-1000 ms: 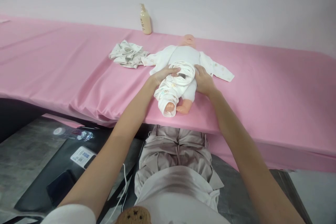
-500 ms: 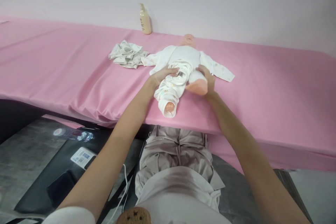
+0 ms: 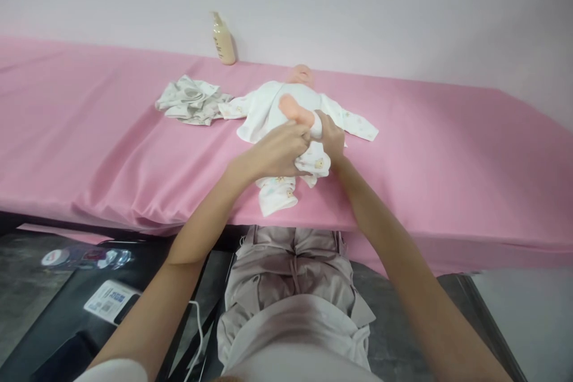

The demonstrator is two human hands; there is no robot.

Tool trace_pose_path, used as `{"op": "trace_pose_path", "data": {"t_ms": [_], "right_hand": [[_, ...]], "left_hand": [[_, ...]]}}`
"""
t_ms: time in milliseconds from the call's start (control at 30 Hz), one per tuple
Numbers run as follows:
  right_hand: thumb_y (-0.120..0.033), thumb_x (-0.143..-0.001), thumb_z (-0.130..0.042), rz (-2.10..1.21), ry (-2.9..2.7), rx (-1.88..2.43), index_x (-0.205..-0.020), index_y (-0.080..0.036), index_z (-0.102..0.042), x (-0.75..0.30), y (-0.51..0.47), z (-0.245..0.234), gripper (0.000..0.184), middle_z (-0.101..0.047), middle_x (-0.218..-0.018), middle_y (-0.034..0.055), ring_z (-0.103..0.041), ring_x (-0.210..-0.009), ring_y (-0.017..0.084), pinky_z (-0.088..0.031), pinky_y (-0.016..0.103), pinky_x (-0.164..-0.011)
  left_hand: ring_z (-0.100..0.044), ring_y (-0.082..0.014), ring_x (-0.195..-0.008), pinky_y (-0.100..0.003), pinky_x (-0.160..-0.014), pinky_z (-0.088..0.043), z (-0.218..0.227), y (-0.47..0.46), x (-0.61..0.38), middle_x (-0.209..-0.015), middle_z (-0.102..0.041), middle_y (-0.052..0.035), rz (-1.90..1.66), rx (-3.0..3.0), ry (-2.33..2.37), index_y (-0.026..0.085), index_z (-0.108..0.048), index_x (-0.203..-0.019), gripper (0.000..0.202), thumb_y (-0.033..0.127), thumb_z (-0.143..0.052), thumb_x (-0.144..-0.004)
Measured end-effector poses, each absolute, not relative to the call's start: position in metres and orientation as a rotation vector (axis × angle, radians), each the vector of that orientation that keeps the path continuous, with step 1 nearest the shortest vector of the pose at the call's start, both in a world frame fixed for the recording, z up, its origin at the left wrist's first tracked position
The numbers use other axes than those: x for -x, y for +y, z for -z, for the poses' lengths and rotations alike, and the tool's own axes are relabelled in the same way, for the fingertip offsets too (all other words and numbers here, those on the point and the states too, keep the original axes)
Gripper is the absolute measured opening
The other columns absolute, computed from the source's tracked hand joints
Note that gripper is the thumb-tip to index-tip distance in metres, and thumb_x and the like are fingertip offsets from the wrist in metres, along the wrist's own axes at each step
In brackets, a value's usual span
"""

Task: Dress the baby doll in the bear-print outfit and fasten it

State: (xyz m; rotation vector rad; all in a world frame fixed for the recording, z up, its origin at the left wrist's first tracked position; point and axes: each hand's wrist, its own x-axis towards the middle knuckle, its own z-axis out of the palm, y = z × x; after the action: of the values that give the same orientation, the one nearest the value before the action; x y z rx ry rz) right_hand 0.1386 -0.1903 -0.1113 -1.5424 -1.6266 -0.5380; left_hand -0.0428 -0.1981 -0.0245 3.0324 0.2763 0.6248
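A baby doll [image 3: 301,75] lies on its back on the pink-covered table, head toward the wall, in a white patterned top [image 3: 259,108]. Its bare foot and lower leg [image 3: 295,111] are raised over its belly. My right hand [image 3: 332,136] is closed round the white part of that leg. My left hand [image 3: 282,149] is closed just below the foot, on bunched white printed baby trousers [image 3: 316,161]. One trouser leg [image 3: 277,196] lies toward the table's front edge. My left hand hides part of the trousers and the doll's other leg.
Crumpled pale baby clothes [image 3: 192,100] lie left of the doll, touching its sleeve. A pump bottle [image 3: 222,39] stands against the wall. Below the pink cloth [image 3: 430,179], a black seat [image 3: 147,262] holds a plastic bottle [image 3: 87,258] and a labelled white item [image 3: 111,301].
The doll's bare foot has gone from hanging near the table edge to raised over the belly. My left hand has moved right and closed on the trousers near that leg. The view has shifted.
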Motion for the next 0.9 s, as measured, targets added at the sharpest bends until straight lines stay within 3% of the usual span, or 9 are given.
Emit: {"op": "trace_pose_path", "data": {"t_ms": [167, 267, 400, 600, 733, 900], "right_hand": [[-0.043, -0.087, -0.04, 0.614, -1.742, 1.41, -0.113, -0.012, -0.057, -0.149, -0.183, 0.12, 0.043, -0.065, -0.101, 0.0139, -0.063, -0.089, 0.022, -0.049, 0.029, -0.071], [-0.042, -0.087, -0.04, 0.562, -1.776, 1.357, -0.113, -0.013, -0.056, -0.154, -0.18, 0.125, 0.041, -0.065, -0.104, 0.0146, -0.062, -0.096, 0.024, -0.051, 0.033, -0.077], [-0.046, -0.086, -0.041, 0.466, -1.779, 1.314, -0.111, -0.017, -0.057, -0.155, -0.18, 0.129, 0.041, -0.064, -0.107, 0.0136, -0.061, -0.103, 0.026, -0.051, 0.038, -0.085], [-0.058, -0.08, -0.044, 0.419, -1.687, 1.291, -0.112, -0.017, -0.057, -0.157, -0.182, 0.131, 0.054, -0.064, -0.11, 0.015, -0.059, -0.107, 0.028, -0.048, 0.042, -0.092], [-0.063, -0.078, -0.043, 0.422, -1.68, 1.29, -0.112, -0.014, -0.057, -0.157, -0.184, 0.129, 0.061, -0.064, -0.109, 0.0165, -0.06, -0.106, 0.029, -0.05, 0.04, -0.089], [-0.058, -0.082, -0.04, 0.312, -1.808, 1.412, -0.109, -0.015, -0.06, -0.146, -0.187, 0.126, 0.055, -0.066, -0.103, 0.0138, -0.062, -0.099, 0.027, -0.051, 0.038, -0.083]], "left_hand": [[-0.055, -0.0217, -0.085, -0.042, -0.085, -0.041, 0.017, -0.185, 0.064, -0.078, -0.059, -0.0052, -1.063, -2.796, 0.281, 0.016, -0.056, -0.06, 0.029, 0.041, -0.069, -0.066], [-0.058, -0.0194, -0.077, -0.036, -0.072, -0.048, 0.015, -0.169, 0.069, -0.08, -0.06, -0.0042, -1.012, -2.488, 0.322, 0.014, -0.061, -0.076, 0.035, 0.04, -0.075, -0.058], [-0.06, -0.0203, -0.072, -0.033, -0.062, -0.051, 0.026, -0.143, 0.061, -0.066, -0.055, -0.0014, -0.737, -2.195, 0.286, 0.013, -0.058, -0.074, 0.042, 0.046, -0.075, -0.055], [-0.061, -0.0297, -0.101, -0.045, -0.08, -0.051, 0.069, -0.107, 0.052, -0.085, -0.062, -0.0065, -0.862, -1.794, 0.354, 0.012, -0.06, -0.094, 0.049, 0.055, -0.059, -0.07], [-0.061, -0.0283, -0.102, -0.047, -0.084, -0.051, 0.083, -0.101, 0.049, -0.087, -0.063, -0.0069, -0.877, -1.648, 0.444, 0.013, -0.06, -0.089, 0.047, 0.058, -0.054, -0.074], [-0.06, -0.0197, -0.083, -0.037, -0.076, -0.05, 0.075, -0.113, 0.042, -0.071, -0.053, -0.0013, -0.869, -1.661, 0.513, 0.017, -0.052, -0.071, 0.035, 0.051, -0.06, -0.071]]}}
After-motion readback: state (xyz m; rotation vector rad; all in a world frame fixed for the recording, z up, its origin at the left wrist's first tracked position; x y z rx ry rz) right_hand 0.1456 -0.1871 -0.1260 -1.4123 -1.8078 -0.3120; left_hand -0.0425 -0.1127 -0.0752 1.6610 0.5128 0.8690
